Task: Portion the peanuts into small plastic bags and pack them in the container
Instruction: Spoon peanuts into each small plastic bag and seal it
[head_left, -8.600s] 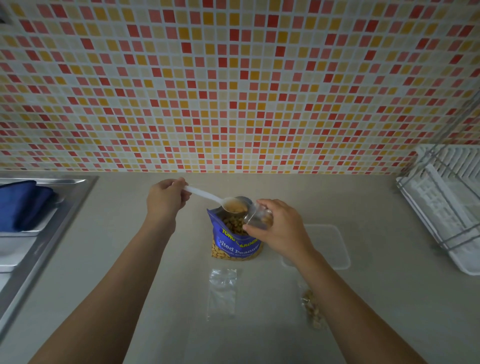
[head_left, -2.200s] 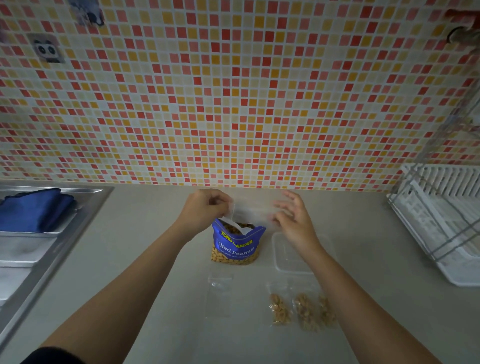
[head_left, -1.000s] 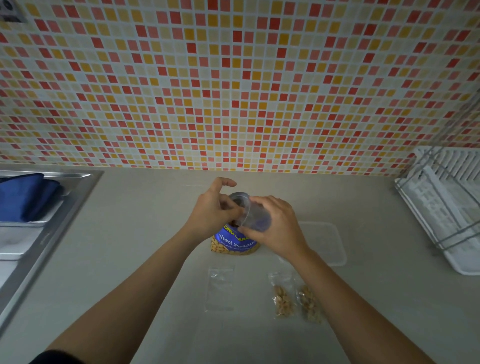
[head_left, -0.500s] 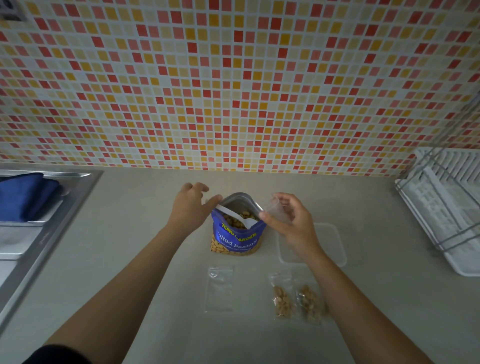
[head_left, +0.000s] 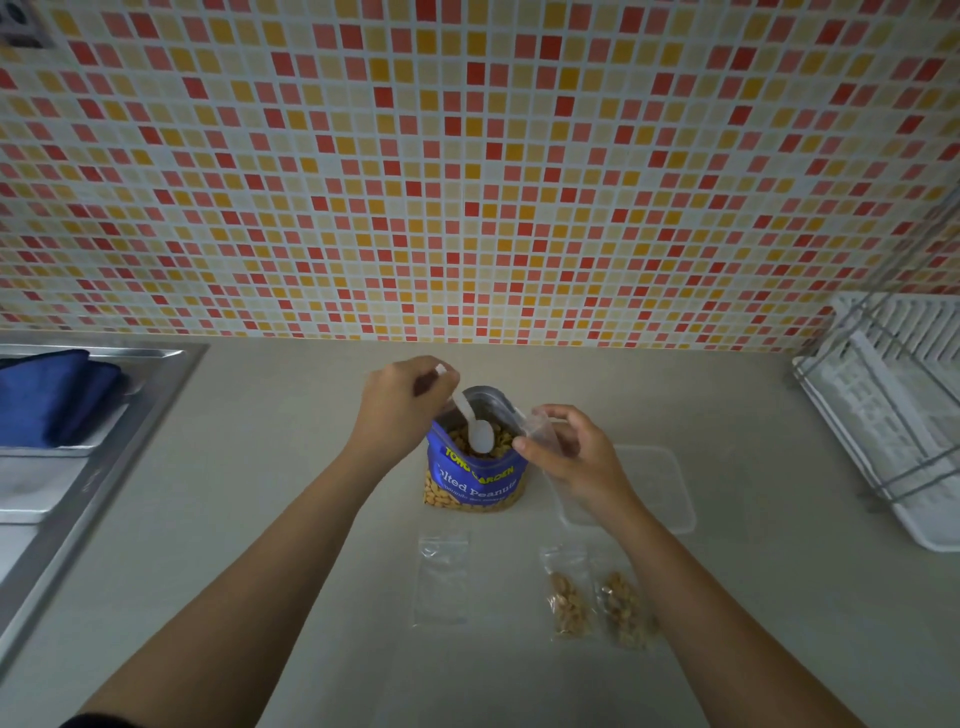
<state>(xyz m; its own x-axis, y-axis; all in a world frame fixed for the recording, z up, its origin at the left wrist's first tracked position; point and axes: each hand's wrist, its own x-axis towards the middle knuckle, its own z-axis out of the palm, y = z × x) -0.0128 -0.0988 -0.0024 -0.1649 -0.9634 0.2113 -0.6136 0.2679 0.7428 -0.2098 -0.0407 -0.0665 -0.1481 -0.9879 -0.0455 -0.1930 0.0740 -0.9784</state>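
A spoon (head_left: 480, 435) is being gripped by the left hand (head_left: 400, 402) and dipped into the peanut pouch (head_left: 475, 475); beside those fingers (head_left: 423, 387), a small empty bag (head_left: 541, 423) is being pinched open by the right hand (head_left: 574, 460) for filling.

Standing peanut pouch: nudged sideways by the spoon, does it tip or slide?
Peanut pouch probably tips rather than slides: it stands upright, mouth open. Its foil wall looks soft, so the spoon in the left hand may buckle it. Peanuts near its rim suggest steadying weight.
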